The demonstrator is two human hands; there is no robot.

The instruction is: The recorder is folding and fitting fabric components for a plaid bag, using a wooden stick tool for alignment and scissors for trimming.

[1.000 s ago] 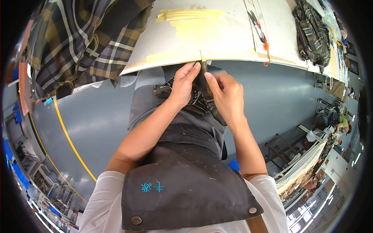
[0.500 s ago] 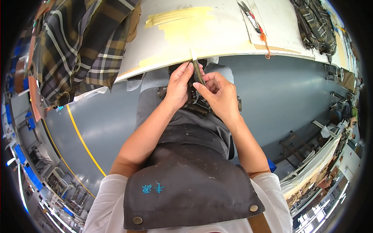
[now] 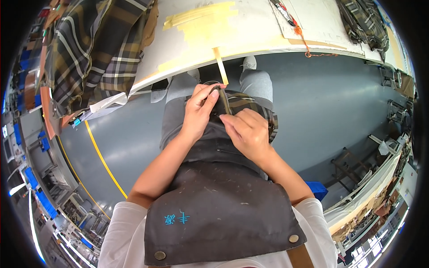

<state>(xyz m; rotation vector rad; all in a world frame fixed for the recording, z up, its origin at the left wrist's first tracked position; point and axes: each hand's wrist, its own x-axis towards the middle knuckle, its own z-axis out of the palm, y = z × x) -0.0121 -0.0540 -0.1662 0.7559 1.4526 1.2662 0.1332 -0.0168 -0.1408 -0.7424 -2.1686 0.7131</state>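
Over my lap hangs a plaid fabric piece (image 3: 243,102) in brown, black and white. My left hand (image 3: 200,109) pinches the far end of its narrow folded edge (image 3: 225,102) between thumb and fingers. Closer to my body, my right hand (image 3: 250,131) is closed on the near end of that same edge. A short cream strip (image 3: 220,67), perhaps tape, reaches from the table edge down to my left fingertips; I cannot tell whether it touches them. My hands hide part of the fabric.
The white table (image 3: 187,49) ahead bears yellow tape patches (image 3: 201,18). Plaid fabric (image 3: 89,58) is heaped at its left, with another plaid bundle (image 3: 364,22) at far right. Red-handled snips (image 3: 284,11) lie there with an orange cord (image 3: 307,49). Racks (image 3: 346,165) stand behind right.
Both hands have come back from the table edge toward my body with the fabric. More of the plaid and the cream strip shows. My right hand has slid nearer along the edge.
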